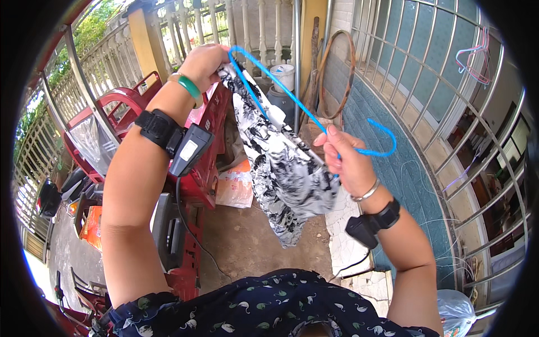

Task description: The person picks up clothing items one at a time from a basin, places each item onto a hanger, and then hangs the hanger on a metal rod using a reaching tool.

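Observation:
A blue clothes hanger is held up in front of me, its hook pointing to the right. My right hand grips it near the base of the hook. At the upper left, my left hand is closed on the edge of a black-and-white patterned garment, beside the hanger's far end. The cloth hangs down between both hands, and one arm of the hanger runs along its upper part. What kind of garment it is, I cannot tell. My left fingertips are partly hidden.
A red vehicle stands on the left, with an orange-and-white bag by it. Window bars line the right, where a pink hanger hangs. A white bucket and a hoop are at the back.

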`<state>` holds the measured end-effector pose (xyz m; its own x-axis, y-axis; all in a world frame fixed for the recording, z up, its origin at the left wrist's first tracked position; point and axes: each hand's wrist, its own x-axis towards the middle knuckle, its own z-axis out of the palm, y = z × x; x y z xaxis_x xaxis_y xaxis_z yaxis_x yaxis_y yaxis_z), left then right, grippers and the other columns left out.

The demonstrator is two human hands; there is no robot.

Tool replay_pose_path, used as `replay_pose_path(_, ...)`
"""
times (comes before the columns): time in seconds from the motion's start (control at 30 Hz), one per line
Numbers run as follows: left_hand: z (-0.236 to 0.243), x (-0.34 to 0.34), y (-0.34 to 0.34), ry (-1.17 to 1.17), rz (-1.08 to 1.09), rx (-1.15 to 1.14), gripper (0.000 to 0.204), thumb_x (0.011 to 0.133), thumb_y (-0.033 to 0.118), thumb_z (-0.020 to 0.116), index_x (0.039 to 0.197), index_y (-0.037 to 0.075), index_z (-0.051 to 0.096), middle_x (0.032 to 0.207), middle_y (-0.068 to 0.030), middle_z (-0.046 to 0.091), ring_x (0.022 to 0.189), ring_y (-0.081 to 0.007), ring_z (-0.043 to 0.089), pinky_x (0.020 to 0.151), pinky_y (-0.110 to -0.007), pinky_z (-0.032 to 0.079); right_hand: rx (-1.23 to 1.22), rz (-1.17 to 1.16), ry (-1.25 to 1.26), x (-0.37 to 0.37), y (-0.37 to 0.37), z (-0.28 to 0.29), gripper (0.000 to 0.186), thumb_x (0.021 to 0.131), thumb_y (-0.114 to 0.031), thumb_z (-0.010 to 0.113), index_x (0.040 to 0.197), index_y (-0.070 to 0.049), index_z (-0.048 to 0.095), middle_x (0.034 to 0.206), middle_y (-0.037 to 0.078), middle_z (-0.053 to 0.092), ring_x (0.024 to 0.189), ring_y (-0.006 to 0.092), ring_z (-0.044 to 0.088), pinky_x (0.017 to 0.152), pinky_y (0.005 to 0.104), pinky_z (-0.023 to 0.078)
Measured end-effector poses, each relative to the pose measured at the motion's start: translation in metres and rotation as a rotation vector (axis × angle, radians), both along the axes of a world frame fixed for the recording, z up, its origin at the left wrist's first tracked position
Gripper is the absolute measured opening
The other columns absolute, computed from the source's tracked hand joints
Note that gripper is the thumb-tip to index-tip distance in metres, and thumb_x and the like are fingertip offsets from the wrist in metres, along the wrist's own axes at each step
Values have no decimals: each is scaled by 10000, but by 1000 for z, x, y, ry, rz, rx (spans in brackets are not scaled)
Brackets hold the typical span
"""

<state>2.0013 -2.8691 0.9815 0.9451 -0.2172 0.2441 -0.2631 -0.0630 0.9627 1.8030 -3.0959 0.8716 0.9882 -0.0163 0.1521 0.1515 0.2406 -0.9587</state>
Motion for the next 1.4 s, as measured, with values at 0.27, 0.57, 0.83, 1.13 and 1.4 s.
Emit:
replay_pose_path(0.27,-14,-14,19,109,63,240,188,667,-52,560,807,69,524,620,-8,515,444,-87,458,351,-195,350,-501,282,364,20,-12,34,339,853,-327,494,789,-7,585,511,-85,306,420,13,262,360,179,164)
replay_pose_path(0.57,-49,-47,10,227,-527,503,451,756,261,659,1083,33,447,929,-19,521,882,-114,506,799,-269,415,-555,355,359,39,4,69,386,829,-370,527,800,8,598,505,-86,303,397,9,224,344,182,139)
replay_pose_path(0.83,-57,-74,-15,-306,-507,602,169,774,184,640,803,19,612,699,24,569,684,-41,488,626,-199,401,-512,203,293,36,-24,85,407,817,-392,541,804,11,596,518,-83,295,402,5,203,350,180,121)
replay_pose_path(1.13,-51,-57,-12,-418,-363,391,148,776,154,634,817,12,627,714,28,576,679,-32,490,642,-179,402,-1129,-103,-25,-9,-103,47,305,838,-309,533,977,-43,587,735,-33,531,705,45,468,637,192,387)
replay_pose_path(1.4,-67,-41,-4,-353,-333,282,279,768,337,632,816,64,662,684,48,584,641,-20,497,602,-173,399,-755,-382,-186,-21,-131,31,274,855,-240,525,982,-8,600,857,-28,594,770,25,508,720,173,408)
